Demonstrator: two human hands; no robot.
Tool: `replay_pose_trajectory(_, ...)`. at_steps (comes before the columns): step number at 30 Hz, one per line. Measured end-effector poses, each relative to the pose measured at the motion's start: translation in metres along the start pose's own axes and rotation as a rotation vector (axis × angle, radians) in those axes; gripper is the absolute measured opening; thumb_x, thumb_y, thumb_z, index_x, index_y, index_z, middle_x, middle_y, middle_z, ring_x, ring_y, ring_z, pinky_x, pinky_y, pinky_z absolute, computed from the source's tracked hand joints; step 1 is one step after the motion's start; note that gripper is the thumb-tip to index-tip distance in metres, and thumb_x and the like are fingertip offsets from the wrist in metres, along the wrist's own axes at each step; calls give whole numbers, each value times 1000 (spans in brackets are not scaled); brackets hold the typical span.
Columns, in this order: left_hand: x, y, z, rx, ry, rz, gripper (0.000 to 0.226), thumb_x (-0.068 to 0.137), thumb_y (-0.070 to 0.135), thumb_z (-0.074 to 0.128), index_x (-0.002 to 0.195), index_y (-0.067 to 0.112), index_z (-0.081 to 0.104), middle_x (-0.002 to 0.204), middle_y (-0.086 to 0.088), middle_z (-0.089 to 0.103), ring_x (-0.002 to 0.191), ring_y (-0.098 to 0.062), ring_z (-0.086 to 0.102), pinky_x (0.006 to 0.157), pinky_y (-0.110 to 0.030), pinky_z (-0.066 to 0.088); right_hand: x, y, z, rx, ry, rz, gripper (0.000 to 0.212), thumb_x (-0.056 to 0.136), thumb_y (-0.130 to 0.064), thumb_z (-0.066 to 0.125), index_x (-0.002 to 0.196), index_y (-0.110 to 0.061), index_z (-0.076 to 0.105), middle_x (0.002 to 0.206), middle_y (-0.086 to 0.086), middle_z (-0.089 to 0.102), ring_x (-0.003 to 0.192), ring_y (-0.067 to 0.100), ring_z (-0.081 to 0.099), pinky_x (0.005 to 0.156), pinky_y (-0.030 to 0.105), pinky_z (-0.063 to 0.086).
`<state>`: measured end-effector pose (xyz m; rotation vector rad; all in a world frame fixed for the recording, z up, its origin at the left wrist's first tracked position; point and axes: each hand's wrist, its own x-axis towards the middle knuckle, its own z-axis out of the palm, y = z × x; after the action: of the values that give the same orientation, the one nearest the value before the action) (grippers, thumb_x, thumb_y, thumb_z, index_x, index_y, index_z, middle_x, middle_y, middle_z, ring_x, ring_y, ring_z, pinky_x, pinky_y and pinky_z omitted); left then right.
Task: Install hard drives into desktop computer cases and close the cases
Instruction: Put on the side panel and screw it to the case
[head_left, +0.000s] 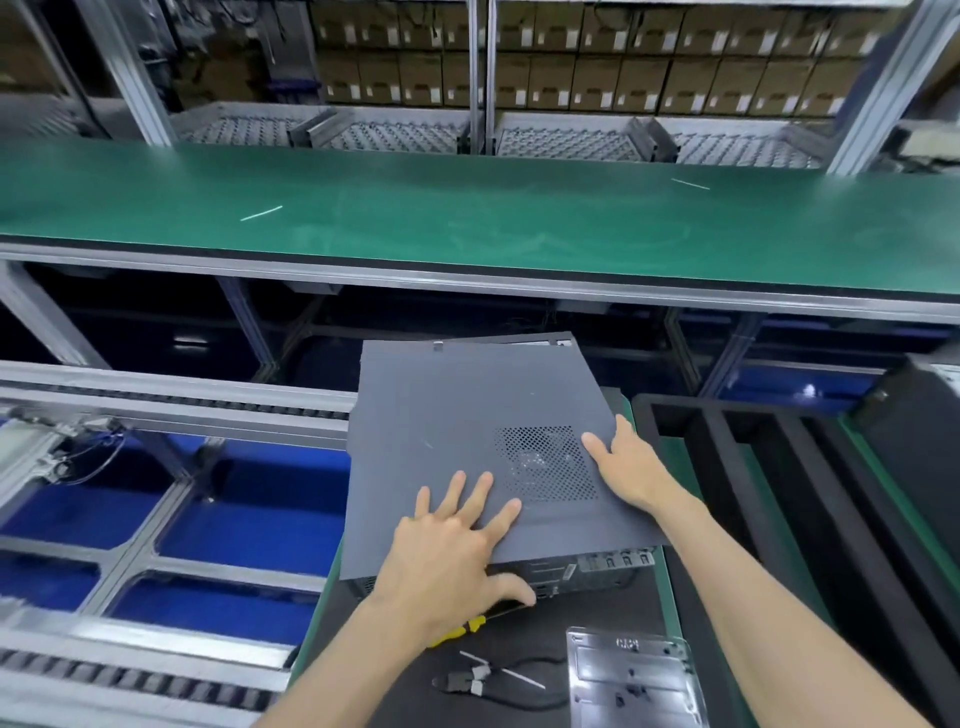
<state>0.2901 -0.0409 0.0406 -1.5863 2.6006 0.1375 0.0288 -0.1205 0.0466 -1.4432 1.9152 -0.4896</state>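
Two hands on the job here, both of ours on the dark grey side panel (467, 441) that sits on top of the desktop case (587, 569). Our left hand (457, 540) lies flat on the near part of the panel with the fingers spread and straight, and the thumb hooks down over the near edge toward the case's rear face. Our right hand (631, 465) takes the panel's right edge, thumb lying on top next to the perforated vent patch (545, 465), fingers going over the side where we can't see them. The panel looks a bit skewed on the case, with its far end reaching out past the work mat toward the green conveyor belt (467, 218).

The case itself sits on a black mat (519, 644) right in front of us. Nearer to us on that mat there's a silver drive bracket (634, 680), a black cable with a connector (467, 683), and something with a yellow handle (460, 631) poking out from under our left wrist. Off to the right there's a black foam tray (727, 467) with long slots. Stacked cardboard boxes (623, 62) fill the shelves behind the belt.
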Motion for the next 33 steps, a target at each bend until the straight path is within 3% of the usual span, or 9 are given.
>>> replay_pose_trajectory(2, 4, -8, -6, -118, 66, -117, 86, 79, 93, -1, 151, 52, 20, 166, 21, 10, 154, -16, 16, 105, -51, 43, 0, 0, 8, -51, 46, 5, 78, 104, -51, 39, 159, -6, 6, 160, 14, 33, 140, 36, 41, 111, 44, 35)
replay_pose_trajectory(4, 20, -28, -12, -88, 104, -235, 77, 88, 81, 1, 153, 45, 20, 167, 15, 13, 152, -22, 23, 108, -54, 38, -1, 1, 13, -143, 95, 19, 78, 102, -57, 34, 159, -11, 6, 160, 11, 32, 137, 38, 44, 109, 52, 37)
replay_pose_trajectory(7, 42, -67, -23, -41, 0, -384, 85, 86, 85, 6, 159, 40, -2, 169, 5, -11, 155, -29, -11, 120, -62, 1, -4, 2, 17, -235, 122, 19, 76, 101, -61, 28, 160, -17, 5, 163, 5, 28, 137, 37, 43, 106, 56, 35)
replay_pose_trajectory(10, 49, -86, -18, -133, -9, -423, 97, 75, 93, 0, 158, 43, -9, 168, 0, -18, 153, -32, -21, 123, -58, -1, -2, 2, 14, -269, 123, 23, 76, 101, -61, 27, 160, -18, 4, 163, 5, 27, 138, 38, 42, 108, 57, 34)
replay_pose_trajectory(15, 41, -75, 11, -128, 41, -402, 96, 74, 90, -12, 158, 42, -12, 168, -4, -17, 152, -36, -20, 124, -56, -4, -5, 6, 13, -317, 137, 34, 75, 103, -57, 27, 160, -18, -2, 163, 6, 26, 133, 43, 46, 103, 53, 39)
replay_pose_trajectory(24, 45, -88, 21, -154, 81, -381, 94, 76, 90, -6, 158, 43, -8, 169, -4, -12, 153, -34, -16, 125, -52, 2, -6, 1, 28, -399, 181, 38, 74, 104, -55, 20, 159, -16, -10, 162, 6, 22, 118, 42, 54, 81, 45, 39)
replay_pose_trajectory(28, 45, -90, 20, -412, 155, -503, 98, 76, 95, 26, 157, 41, 12, 166, -1, -3, 154, -29, -4, 112, -56, 35, -5, 4, 26, -355, 151, 37, 74, 104, -54, 23, 159, -16, -8, 163, 9, 23, 125, 45, 50, 97, 49, 42)
replay_pose_trajectory(31, 45, -88, 19, -472, 176, -579, 107, 79, 90, 35, 158, 21, 10, 167, -5, -2, 154, -30, 3, 109, -57, 38, -5, 4, 25, -334, 139, 27, 75, 104, -54, 24, 159, -14, -8, 161, 13, 26, 127, 45, 48, 101, 51, 40)
replay_pose_trajectory(33, 46, -88, 19, -470, 177, -577, 108, 81, 88, 34, 158, 19, 8, 167, -5, -1, 154, -30, 4, 109, -56, 39, -5, 5, 24, -331, 128, 24, 76, 104, -54, 23, 159, -14, -10, 160, 15, 28, 128, 44, 48, 103, 52, 39)
